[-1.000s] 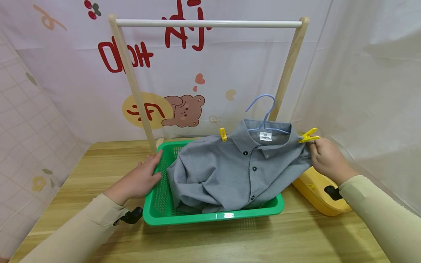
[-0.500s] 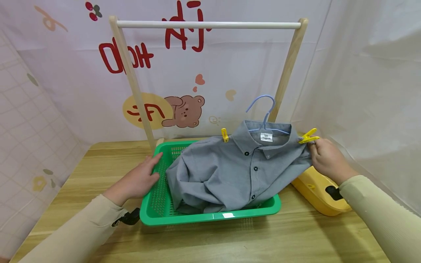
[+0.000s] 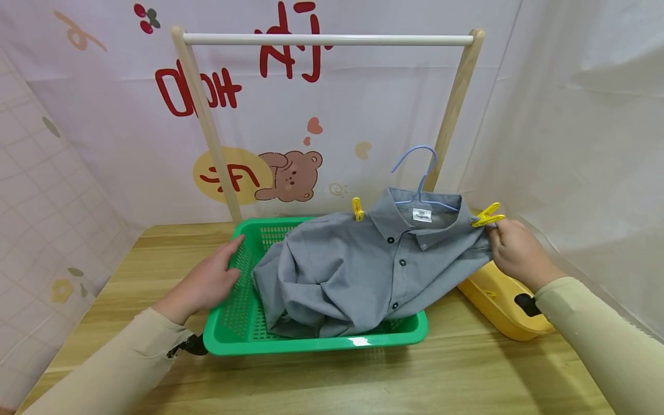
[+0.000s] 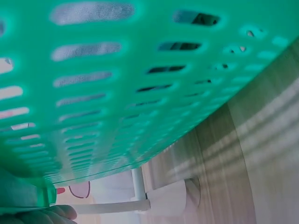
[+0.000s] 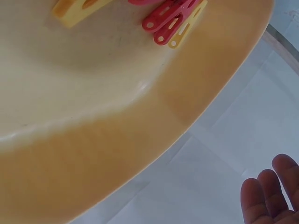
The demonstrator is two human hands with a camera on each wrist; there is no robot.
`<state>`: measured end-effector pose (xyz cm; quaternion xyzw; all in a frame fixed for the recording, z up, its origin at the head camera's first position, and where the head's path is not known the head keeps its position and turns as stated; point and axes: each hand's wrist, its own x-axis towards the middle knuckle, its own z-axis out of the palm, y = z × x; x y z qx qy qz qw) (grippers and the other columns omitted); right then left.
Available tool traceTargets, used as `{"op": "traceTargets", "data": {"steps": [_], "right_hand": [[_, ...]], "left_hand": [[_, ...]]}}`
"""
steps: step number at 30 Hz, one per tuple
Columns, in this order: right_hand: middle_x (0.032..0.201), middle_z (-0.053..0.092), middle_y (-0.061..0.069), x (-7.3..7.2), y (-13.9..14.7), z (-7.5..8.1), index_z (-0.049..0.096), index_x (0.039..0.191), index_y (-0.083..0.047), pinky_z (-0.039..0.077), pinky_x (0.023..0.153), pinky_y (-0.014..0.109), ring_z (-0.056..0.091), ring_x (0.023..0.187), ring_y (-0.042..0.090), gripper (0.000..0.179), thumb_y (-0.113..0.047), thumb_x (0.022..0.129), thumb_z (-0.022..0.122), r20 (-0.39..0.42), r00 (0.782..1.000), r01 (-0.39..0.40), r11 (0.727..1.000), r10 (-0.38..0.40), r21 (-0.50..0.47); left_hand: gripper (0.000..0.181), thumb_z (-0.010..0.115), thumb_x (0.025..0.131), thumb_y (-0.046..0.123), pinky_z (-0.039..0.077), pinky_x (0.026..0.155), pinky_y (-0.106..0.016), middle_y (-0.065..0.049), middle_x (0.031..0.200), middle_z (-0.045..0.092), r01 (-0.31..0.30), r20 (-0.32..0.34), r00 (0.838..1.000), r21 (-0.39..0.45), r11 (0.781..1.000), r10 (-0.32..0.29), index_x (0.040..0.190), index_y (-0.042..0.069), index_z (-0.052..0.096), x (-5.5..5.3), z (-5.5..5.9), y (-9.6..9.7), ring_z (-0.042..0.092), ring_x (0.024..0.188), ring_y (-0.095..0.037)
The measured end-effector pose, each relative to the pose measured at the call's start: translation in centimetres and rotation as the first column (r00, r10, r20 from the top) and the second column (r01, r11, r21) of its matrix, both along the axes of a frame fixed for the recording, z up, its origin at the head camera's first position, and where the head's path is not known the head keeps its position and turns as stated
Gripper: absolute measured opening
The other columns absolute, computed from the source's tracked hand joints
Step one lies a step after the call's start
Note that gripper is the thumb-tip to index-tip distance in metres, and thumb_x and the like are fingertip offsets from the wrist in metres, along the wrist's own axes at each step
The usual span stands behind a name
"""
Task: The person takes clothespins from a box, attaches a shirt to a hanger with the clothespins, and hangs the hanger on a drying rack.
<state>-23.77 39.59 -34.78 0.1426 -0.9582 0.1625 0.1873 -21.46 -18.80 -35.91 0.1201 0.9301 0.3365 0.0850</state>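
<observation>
A grey button-up shirt (image 3: 337, 276) lies bunched partly in a green plastic basket (image 3: 311, 346). Its collar end leans up past the basket's right side on a pale blue hanger (image 3: 421, 173). Yellow clothespins (image 3: 358, 209) sit at both shoulders. My right hand (image 3: 519, 251) pinches the right shoulder just below the second clothespin (image 3: 487, 215). On the basket's left side, my left hand (image 3: 204, 283) holds the rim, thumb inside. In the left wrist view its fingertips (image 4: 56, 213) show beside the slotted green wall (image 4: 107, 135). In the right wrist view, fingers (image 5: 257, 203) appear at lower right.
A wooden rack with a white top bar (image 3: 327, 40) stands behind the basket. Right of the basket, under my right forearm, is a yellow tub (image 3: 503, 305); red and yellow clothespins (image 5: 170, 21) lie in it. Printed cloth (image 3: 363, 104) hangs at the back.
My left hand and the basket have moved left, away from the tub. The shirt's lower part went left with it, while my right hand kept its hold at the shoulder.
</observation>
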Motion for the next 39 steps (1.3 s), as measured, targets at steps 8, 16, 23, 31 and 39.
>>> {"op": "traceTargets", "data": {"steps": [8, 16, 23, 31, 39], "right_hand": [[0.068, 0.046, 0.005, 0.0, 0.1, -0.1, 0.049, 0.074, -0.007, 0.037, 0.065, 0.040, 0.046, 0.069, 0.024, 0.034, -0.002, 0.107, 0.043, -0.019, 1.000, -0.014, 1.000, 0.015, 0.027], [0.070, 0.048, 0.007, -0.1, 0.3, -0.3, 0.049, 0.074, -0.008, 0.038, 0.070, 0.045, 0.051, 0.076, 0.031, 0.035, -0.003, 0.108, 0.042, -0.029, 1.000, -0.001, 0.999, 0.002, 0.035], [0.073, 0.054, 0.011, -0.2, 0.6, -0.4, 0.053, 0.077, -0.005, 0.043, 0.075, 0.054, 0.058, 0.082, 0.041, 0.030, -0.001, 0.106, 0.045, -0.056, 0.998, -0.005, 0.999, 0.007, 0.040], [0.078, 0.062, 0.018, -0.2, 0.8, -0.5, 0.061, 0.085, 0.000, 0.045, 0.082, 0.061, 0.061, 0.087, 0.047, 0.026, 0.000, 0.106, 0.045, -0.075, 0.997, -0.008, 0.999, 0.012, 0.052], [0.074, 0.058, 0.014, -0.2, 1.1, -0.7, 0.057, 0.080, -0.003, 0.044, 0.078, 0.059, 0.060, 0.084, 0.045, 0.028, -0.001, 0.106, 0.047, -0.087, 0.996, 0.009, 0.998, -0.003, 0.068]], "left_hand": [[0.075, 0.042, 0.102, 0.004, 0.040, 0.113, -0.069, -0.030, 0.172, 0.017, -0.015, 0.008, 1.000, -0.023, 1.000, 0.015, 0.170, 0.005, 0.009, 0.2, 0.3, -0.8, 0.031, 0.152, -0.054], [0.076, 0.041, 0.103, 0.005, 0.038, 0.112, -0.072, -0.034, 0.171, 0.017, -0.018, -0.017, 1.000, -0.057, 0.998, 0.017, 0.169, 0.001, 0.005, 0.3, 0.4, -2.2, 0.029, 0.151, -0.058], [0.078, 0.043, 0.101, 0.001, 0.027, 0.117, -0.076, -0.038, 0.169, 0.015, -0.023, -0.022, 1.000, -0.060, 0.998, 0.022, 0.168, -0.002, 0.004, 0.4, 0.4, -3.4, 0.021, 0.153, -0.061], [0.078, 0.041, 0.101, 0.003, 0.024, 0.118, -0.077, -0.038, 0.170, 0.013, -0.030, -0.019, 0.999, -0.079, 0.996, 0.029, 0.168, 0.001, 0.001, 0.6, 0.3, -4.6, 0.018, 0.153, -0.062], [0.078, 0.041, 0.102, 0.003, 0.024, 0.116, -0.078, -0.038, 0.169, 0.012, -0.025, -0.020, 1.000, -0.092, 0.995, 0.024, 0.169, 0.001, 0.000, 0.9, 0.4, -6.0, 0.018, 0.152, -0.063]]}}
